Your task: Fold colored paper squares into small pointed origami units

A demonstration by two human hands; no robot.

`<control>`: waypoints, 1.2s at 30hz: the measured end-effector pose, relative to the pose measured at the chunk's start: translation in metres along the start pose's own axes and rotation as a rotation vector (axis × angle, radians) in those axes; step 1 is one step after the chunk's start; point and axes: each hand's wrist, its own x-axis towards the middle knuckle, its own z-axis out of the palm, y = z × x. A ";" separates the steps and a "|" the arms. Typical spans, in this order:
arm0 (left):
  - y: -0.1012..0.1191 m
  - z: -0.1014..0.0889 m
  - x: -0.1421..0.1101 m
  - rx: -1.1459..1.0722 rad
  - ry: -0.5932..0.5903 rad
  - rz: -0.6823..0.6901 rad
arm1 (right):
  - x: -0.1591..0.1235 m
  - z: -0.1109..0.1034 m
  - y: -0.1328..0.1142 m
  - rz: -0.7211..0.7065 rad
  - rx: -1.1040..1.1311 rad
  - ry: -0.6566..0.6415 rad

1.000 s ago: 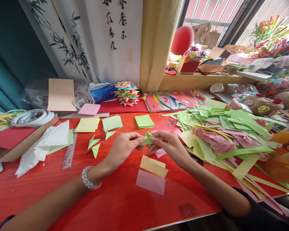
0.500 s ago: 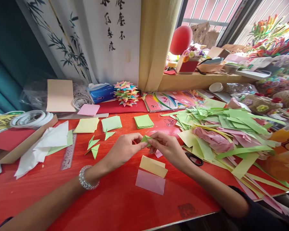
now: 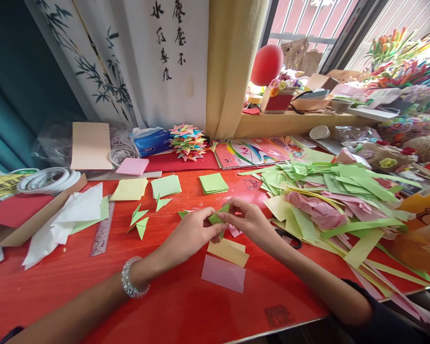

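Between my two hands is a small folded piece of green paper [image 3: 219,216], held just above the red table. My left hand [image 3: 197,228] pinches its left side, with a beaded bracelet on that wrist. My right hand [image 3: 244,215] pinches its right side, and fingers partly cover the paper. Right below lie a folded yellow paper [image 3: 228,252] and a flat pink paper [image 3: 223,273]. Several folded green pieces [image 3: 140,224] lie left of my hands. A stack of green squares [image 3: 214,183] sits just beyond them.
Paper strips and scraps [image 3: 329,191] are heaped on the right, beside black-handled scissors [image 3: 289,238]. At left are a ruler [image 3: 103,231], white tissue [image 3: 71,215] and a cardboard tray [image 3: 57,210]. A colourful paper ball [image 3: 188,142] and tissue pack [image 3: 151,141] stand at the back.
The green paper has been turned in my fingers and shows more of its folds. Both hands dropped slightly, and my left hand rotated. The camera view shifted a little.
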 end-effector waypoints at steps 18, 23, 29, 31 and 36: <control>0.010 -0.007 -0.001 0.050 0.280 0.086 | -0.002 0.004 -0.005 0.105 0.150 -0.188; 0.008 -0.005 -0.003 -0.033 0.263 0.050 | -0.004 0.010 -0.006 0.120 0.228 -0.222; 0.011 -0.005 -0.007 -0.312 0.136 -0.020 | -0.007 0.009 -0.003 0.077 0.230 -0.222; 0.011 -0.007 -0.005 -0.297 0.160 -0.008 | -0.007 0.009 -0.004 0.088 0.234 -0.196; 0.009 -0.010 0.000 -0.182 0.264 0.068 | -0.005 0.011 -0.010 0.145 0.270 -0.127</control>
